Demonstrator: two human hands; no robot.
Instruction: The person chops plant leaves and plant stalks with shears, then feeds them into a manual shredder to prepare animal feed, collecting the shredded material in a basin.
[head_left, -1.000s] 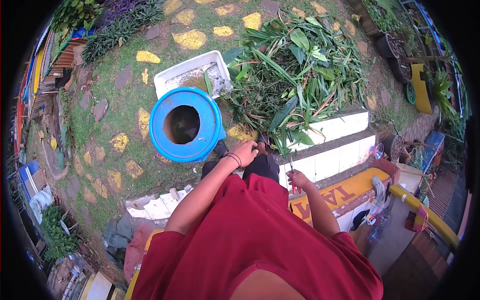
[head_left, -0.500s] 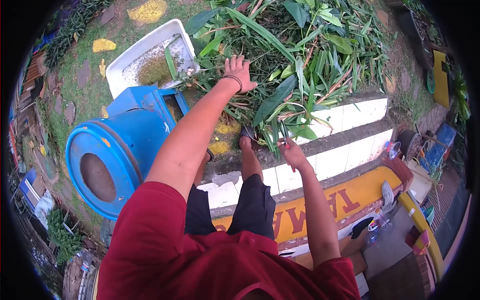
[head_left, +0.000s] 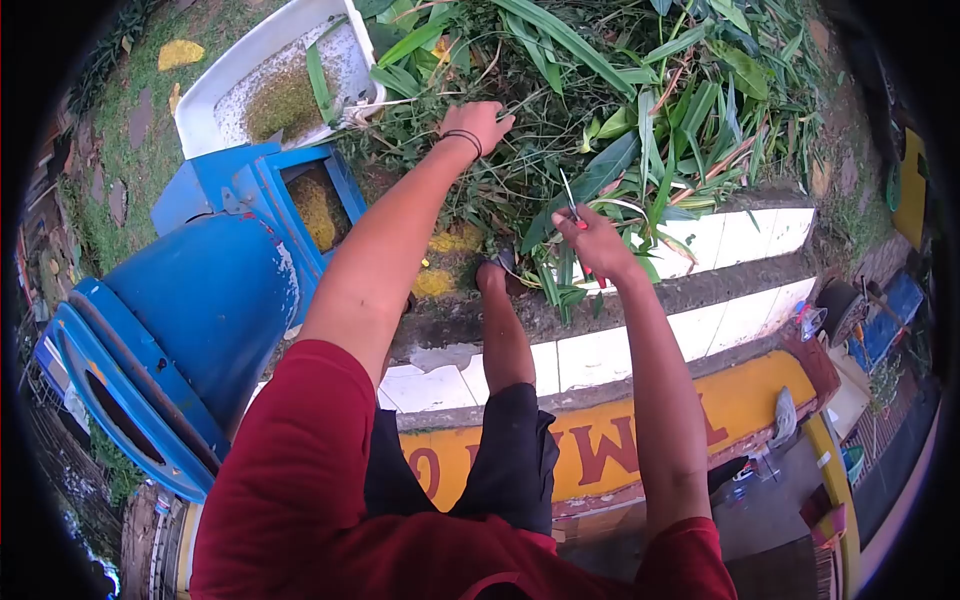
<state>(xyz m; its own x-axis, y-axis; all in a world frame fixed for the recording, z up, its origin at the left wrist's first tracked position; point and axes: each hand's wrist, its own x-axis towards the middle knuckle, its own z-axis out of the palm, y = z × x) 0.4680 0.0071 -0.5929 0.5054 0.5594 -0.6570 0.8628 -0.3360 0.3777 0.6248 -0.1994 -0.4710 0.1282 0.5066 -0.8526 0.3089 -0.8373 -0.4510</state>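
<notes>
My left hand [head_left: 478, 127], with dark bands at its wrist, is curled at the near left part of a heap of cut greenery [head_left: 560, 120]. Its fingers go in among thin stems and are partly hidden. My right hand [head_left: 592, 240] holds red-handled scissors [head_left: 571, 197], their blades pointing up and away over the leaves. Long strap leaves and broad leaves lie just beyond and beside this hand.
A blue barrel [head_left: 205, 310] with a square opening lies at the left, against a white basin [head_left: 215, 95] holding green bits. White-tiled steps [head_left: 590, 352] and an orange lettered ledge [head_left: 575, 450] run below the heap. My foot [head_left: 490, 272] is beside the steps.
My left hand has gone from spread fingers to curled in the stems. My right hand has lifted the scissors, whose blades now show. The view has shifted, with the barrel lower left.
</notes>
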